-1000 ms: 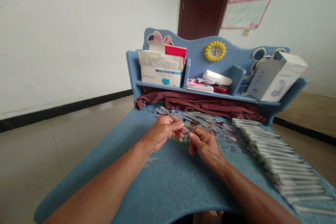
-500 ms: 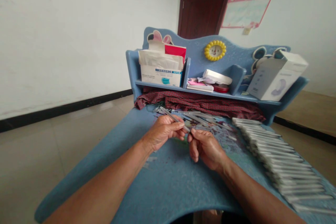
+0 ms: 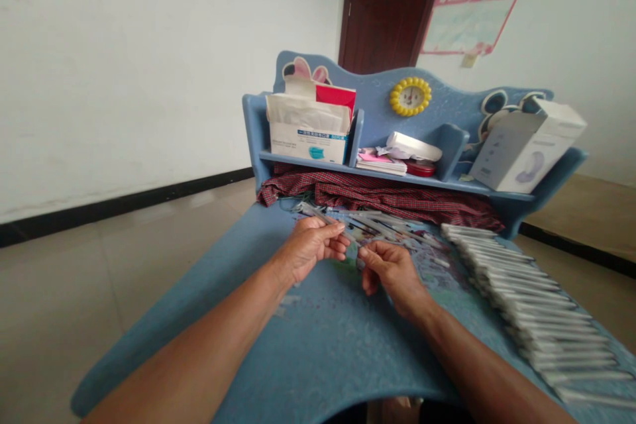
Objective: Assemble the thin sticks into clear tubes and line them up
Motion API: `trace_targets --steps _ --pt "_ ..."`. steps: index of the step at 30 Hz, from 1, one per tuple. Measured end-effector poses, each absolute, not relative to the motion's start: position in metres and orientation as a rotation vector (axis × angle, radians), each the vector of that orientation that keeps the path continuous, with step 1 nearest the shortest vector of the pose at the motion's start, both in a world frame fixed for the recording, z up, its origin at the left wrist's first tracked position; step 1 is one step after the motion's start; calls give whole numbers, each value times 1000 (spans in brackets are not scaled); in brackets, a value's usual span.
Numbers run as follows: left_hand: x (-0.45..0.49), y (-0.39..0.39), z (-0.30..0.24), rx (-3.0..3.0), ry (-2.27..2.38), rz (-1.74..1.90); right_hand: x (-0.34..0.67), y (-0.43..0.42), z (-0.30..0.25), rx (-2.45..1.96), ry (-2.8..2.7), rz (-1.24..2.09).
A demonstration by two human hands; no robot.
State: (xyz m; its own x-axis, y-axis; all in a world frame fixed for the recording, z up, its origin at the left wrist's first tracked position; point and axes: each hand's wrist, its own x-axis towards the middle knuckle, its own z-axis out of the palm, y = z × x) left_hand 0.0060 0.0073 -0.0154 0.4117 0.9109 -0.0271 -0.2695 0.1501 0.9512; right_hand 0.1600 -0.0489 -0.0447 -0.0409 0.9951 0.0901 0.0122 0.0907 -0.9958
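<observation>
My left hand (image 3: pixel 312 248) is closed round a slim grey pen-like tube (image 3: pixel 318 215) that sticks out up and to the left. My right hand (image 3: pixel 391 269) sits just to its right, thumb and fingers pinched at the tube's near end; what the pinch holds is too small to name. Both hands hover over the blue desk (image 3: pixel 308 344). Behind them lies a loose heap of similar grey tubes (image 3: pixel 382 225). Along the right side runs a neat row of several finished tubes (image 3: pixel 521 298), side by side.
A red checked cloth (image 3: pixel 387 195) lies under the desk's shelf. The shelf holds a mask box (image 3: pixel 308 136), pink papers (image 3: pixel 380 162), a small yellow clock (image 3: pixel 410 96) and a tilted white carton (image 3: pixel 527 146). Tiled floor at left, dark door behind.
The hands have drawn slightly apart and shifted a little up and right. My right fingers went from curled to a pinch at the tube's end.
</observation>
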Motion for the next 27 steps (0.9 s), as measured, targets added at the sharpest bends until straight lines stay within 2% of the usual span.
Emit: trace_targets --steps 8,16,20,27 --pt "5 10 -16 903 728 979 160 -50 -51 -1263 -1520 854" --pt "-2 14 -2 523 510 1169 146 -58 -22 -1703 -2404 206" --pt "-8 15 5 477 378 1225 130 -55 -10 -1776 -2714 49" --pt "-10 12 12 482 376 1210 122 -45 -11 -1757 -2827 -124"
